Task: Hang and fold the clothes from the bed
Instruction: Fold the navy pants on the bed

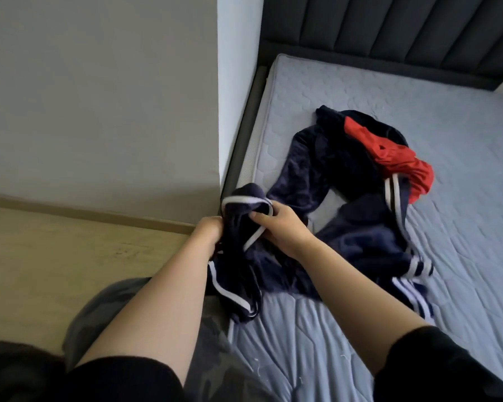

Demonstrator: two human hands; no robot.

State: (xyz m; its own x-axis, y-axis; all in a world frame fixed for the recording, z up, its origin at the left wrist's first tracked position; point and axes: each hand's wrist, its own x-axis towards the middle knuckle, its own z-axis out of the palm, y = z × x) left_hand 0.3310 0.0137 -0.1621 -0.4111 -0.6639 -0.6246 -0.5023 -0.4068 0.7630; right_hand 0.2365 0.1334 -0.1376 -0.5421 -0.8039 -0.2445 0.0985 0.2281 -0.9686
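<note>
A navy garment with white stripes (241, 265) is bunched at the bed's left edge. My left hand (208, 232) grips it from the left side. My right hand (279, 229) pinches its white-trimmed edge from the right. More navy striped clothing (369, 227) trails from it across the grey mattress (462, 169). Further back, a red garment (401, 158) lies on a dark navy piece (331, 146).
A dark padded headboard (404, 27) runs along the far side of the bed. A white wall corner (235, 82) stands close on the left, with wooden floor (55, 262) below it. My grey trousers (108, 303) are near the bed's edge.
</note>
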